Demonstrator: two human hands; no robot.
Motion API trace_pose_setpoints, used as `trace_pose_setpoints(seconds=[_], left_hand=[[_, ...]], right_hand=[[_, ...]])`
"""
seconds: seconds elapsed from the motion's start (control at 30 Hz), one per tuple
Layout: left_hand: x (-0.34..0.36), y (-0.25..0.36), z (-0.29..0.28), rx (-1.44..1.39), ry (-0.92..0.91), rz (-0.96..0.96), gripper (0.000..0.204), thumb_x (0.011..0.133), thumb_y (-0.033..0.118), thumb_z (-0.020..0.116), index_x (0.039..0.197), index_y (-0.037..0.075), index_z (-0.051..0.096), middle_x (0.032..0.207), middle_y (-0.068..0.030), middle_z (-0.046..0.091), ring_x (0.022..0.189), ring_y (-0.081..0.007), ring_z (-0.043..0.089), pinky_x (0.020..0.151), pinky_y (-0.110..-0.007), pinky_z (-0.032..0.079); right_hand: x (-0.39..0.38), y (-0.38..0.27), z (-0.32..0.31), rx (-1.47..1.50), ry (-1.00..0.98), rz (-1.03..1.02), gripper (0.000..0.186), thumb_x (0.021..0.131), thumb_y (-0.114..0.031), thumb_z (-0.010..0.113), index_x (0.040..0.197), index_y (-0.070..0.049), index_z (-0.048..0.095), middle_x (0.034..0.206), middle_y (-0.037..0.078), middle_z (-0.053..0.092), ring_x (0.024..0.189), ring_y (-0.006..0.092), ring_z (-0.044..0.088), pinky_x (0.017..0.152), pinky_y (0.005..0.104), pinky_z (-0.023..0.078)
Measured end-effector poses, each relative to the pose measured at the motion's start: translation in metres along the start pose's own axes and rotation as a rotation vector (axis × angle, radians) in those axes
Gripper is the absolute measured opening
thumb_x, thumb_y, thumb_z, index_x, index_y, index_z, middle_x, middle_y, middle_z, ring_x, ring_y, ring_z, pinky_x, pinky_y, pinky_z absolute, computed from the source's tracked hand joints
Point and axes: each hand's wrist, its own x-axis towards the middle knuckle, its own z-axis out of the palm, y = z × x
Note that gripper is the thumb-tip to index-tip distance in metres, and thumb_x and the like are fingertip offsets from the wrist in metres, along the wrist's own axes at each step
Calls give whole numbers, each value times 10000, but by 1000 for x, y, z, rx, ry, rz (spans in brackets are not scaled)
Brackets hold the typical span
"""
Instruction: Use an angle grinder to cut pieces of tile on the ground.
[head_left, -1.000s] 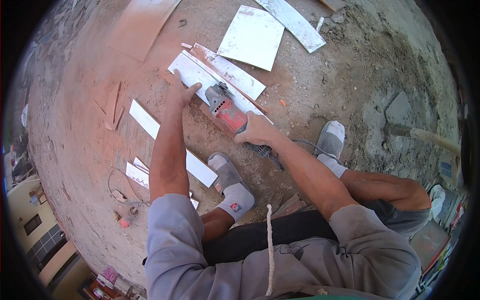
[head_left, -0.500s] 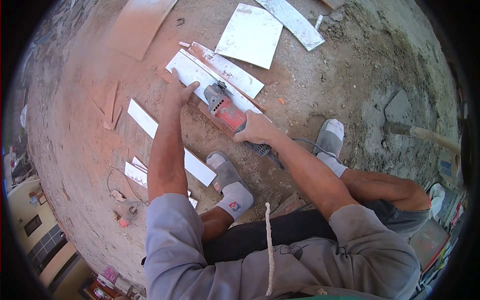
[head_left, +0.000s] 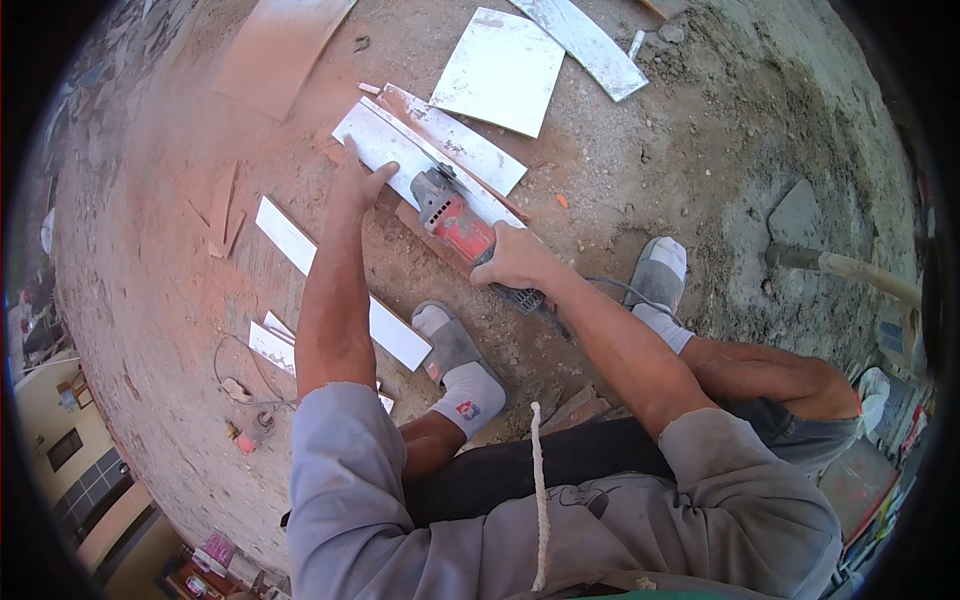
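Head view: two hands [head_left: 355, 182] [head_left: 512, 258], one red grinder [head_left: 458, 219], one white tile [head_left: 395, 148].

Bright, even daylight; shadows are short and soft. White tile [head_left: 500, 70] at 12 o'clock glares slightly. Focus is sharp centrally. Fisheye bends edges, with a black vignette ringing the rim.

Bare dirt ground [head_left: 700, 150] fills the frame, dusted reddish toward the left and grey with rubble at the upper right. Bright daylight falls from above (shadows are short). At the lower left edge stands a cream building wall [head_left: 60, 440] with dark windows.
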Motion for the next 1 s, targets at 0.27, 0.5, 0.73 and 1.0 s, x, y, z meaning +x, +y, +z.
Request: trace_pose_setpoints(seconds=[0.27,0.5,0.73,1.0], left_hand=[[-1,1,-3,-48,-32,4,1140,778,443,772,1527,-71,83,1396,-339,463,1313,-390,481,1084,-395,385],[0,0,-3,-11,-11,5,1145,772,442,778,1540,-34,74,1358,-325,513,1276,-398,521,1059,-407,420],[5,-4,3,47,-11,-18,1139,771,458,773,1545,-18,86,1355,-327,515,1269,-410,523,1060,-420,415],[7,-16,9,-5,31,51,1143,768,473,774,1546,-14,94,1344,-327,524,1265,-410,527,1058,-428,415]], right_hand=[[1,-1,-2,18,-18,1,810,591,-427,761,1125,143,544,1073,334,641,1027,406,649,898,408,524],[-8,3,-1,-13,-26,22,810,598,-419,746,1139,144,530,1067,337,638,1031,414,645,907,413,520],[-9,10,2,-8,-21,26,870,579,-466,751,1154,146,524,1078,336,624,1026,427,631,897,426,508],[-5,3,-4,12,-32,1,811,603,-424,736,1136,155,539,1063,335,640,1021,415,647,901,408,523]])
